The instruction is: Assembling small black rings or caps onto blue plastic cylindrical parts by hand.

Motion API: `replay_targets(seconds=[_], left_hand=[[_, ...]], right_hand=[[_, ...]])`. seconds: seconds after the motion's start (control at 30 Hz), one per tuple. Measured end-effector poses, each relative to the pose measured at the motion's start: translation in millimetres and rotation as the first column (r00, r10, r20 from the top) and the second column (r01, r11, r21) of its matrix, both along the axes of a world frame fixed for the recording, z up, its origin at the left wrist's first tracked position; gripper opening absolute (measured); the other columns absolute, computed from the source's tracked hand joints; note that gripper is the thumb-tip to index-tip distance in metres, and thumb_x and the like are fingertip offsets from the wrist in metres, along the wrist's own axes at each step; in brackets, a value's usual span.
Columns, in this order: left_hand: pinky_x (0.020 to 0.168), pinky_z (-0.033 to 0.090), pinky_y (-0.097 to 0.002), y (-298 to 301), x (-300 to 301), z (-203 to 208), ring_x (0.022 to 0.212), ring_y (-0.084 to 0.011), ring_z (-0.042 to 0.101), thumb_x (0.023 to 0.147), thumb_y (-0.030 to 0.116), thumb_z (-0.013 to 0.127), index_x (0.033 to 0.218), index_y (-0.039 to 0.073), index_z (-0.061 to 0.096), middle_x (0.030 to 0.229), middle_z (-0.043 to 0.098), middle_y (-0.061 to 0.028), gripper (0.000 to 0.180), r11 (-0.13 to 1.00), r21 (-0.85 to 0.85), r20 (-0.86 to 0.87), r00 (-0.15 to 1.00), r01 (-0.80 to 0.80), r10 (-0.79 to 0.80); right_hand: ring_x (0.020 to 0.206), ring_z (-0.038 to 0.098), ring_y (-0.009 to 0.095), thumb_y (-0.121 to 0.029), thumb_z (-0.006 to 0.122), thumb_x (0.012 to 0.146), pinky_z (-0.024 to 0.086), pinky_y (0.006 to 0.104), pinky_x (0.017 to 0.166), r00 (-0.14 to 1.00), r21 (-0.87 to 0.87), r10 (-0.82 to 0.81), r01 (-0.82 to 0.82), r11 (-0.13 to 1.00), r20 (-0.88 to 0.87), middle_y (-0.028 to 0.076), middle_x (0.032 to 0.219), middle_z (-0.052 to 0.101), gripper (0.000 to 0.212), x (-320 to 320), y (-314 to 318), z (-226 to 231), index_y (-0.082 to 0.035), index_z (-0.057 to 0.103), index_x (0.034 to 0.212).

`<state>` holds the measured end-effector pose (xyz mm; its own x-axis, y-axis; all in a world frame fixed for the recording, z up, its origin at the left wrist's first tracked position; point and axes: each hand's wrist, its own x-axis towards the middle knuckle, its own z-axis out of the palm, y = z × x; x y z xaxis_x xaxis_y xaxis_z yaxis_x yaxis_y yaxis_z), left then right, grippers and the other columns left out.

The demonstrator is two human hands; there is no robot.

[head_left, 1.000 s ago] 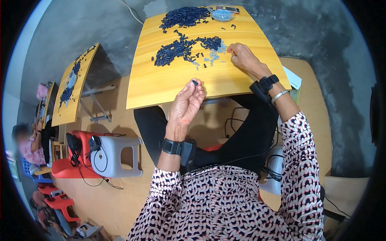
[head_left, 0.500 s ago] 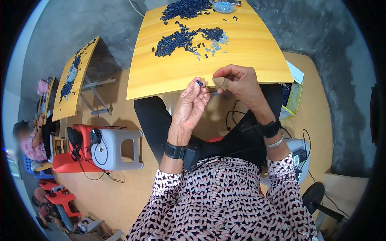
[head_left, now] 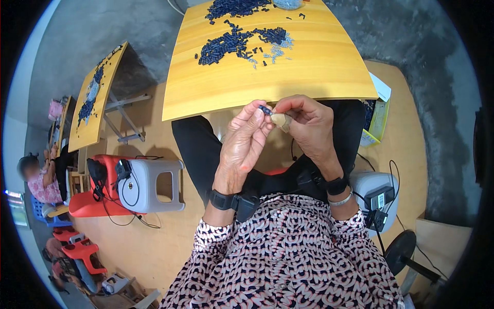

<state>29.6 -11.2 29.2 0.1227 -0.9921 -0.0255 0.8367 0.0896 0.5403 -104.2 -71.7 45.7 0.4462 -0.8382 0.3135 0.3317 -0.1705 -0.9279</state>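
Both hands met just off the yellow table's near edge, the left hand pinching a small dark piece and the right hand gripping its other end.

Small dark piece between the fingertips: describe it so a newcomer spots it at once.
Start at the yellow wooden table and drop to its near edge, where the left hand and right hand meet. The small dark blue piece is pinched there. Unlike the dark pieces heaped on the table, it is held up, alone.
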Motion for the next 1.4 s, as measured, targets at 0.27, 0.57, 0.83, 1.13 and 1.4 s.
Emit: replay_targets(seconds=[0.27, 0.57, 0.83, 1.13, 1.4], left_hand=[[0.079, 0.047, -0.0242, 2, -6, 2, 0.083, -0.0116, 0.057, 0.088, 0.004, 0.055, 0.104, 0.0, 0.058, 0.091, 0.061, -0.0062, 0.017, 1.0, -0.007, 0.059, 0.998, -0.016, 0.017], [0.078, 0.046, -0.0233, 3, -9, 4, 0.082, -0.011, 0.058, 0.088, 0.007, 0.056, 0.104, 0.0, 0.058, 0.092, 0.062, -0.0063, 0.018, 1.0, -0.023, 0.126, 0.992, -0.004, 0.007], [0.075, 0.046, -0.0236, 4, -7, -1, 0.081, -0.0108, 0.057, 0.087, 0.009, 0.057, 0.105, 0.0, 0.059, 0.093, 0.062, -0.0062, 0.019, 1.0, -0.029, 0.159, 0.987, -0.004, 0.009], [0.073, 0.046, -0.0224, 4, -13, -3, 0.081, -0.0104, 0.057, 0.087, 0.009, 0.058, 0.106, -0.001, 0.058, 0.095, 0.062, -0.0063, 0.021, 0.998, -0.042, 0.163, 0.985, -0.046, 0.052], [0.071, 0.047, -0.0206, 8, -4, -5, 0.081, -0.0098, 0.057, 0.087, 0.008, 0.058, 0.105, -0.003, 0.059, 0.096, 0.062, -0.0062, 0.021, 0.999, -0.012, 0.451, 0.891, -0.051, 0.051]], right_hand=[[0.074, 0.059, 0.006, 0.002, 0.069, 0.074, 0.048, 0.018, 0.065, 0.997, -0.004, -0.078, 0.078, 0.997, -0.014, 0.002, 0.08, 0.064, 0.013, -3, 4, -2, 0.0, 0.062, 0.086], [0.07, 0.058, 0.005, 0.002, 0.07, 0.073, 0.045, 0.0173, 0.06, 0.982, -0.123, -0.186, 0.179, 0.976, -0.043, 0.001, 0.077, 0.064, 0.015, -6, 6, -6, -0.002, 0.063, 0.085], [0.073, 0.061, 0.008, 0.002, 0.07, 0.072, 0.049, 0.0193, 0.064, 0.981, -0.125, -0.191, 0.185, 0.975, -0.039, 0.005, 0.078, 0.065, 0.016, -4, 10, -3, -0.001, 0.062, 0.086], [0.075, 0.062, 0.011, 0.009, 0.061, 0.071, 0.049, 0.0218, 0.066, 0.949, -0.062, -0.315, 0.314, 0.948, -0.015, 0.007, 0.078, 0.064, 0.018, 2, 23, -6, 0.001, 0.061, 0.087], [0.075, 0.064, 0.013, 0.011, 0.059, 0.07, 0.05, 0.0233, 0.065, 0.877, -0.394, -0.392, 0.267, 0.879, -0.279, 0.009, 0.08, 0.065, 0.021, -10, 27, 10, 0.001, 0.06, 0.089]])
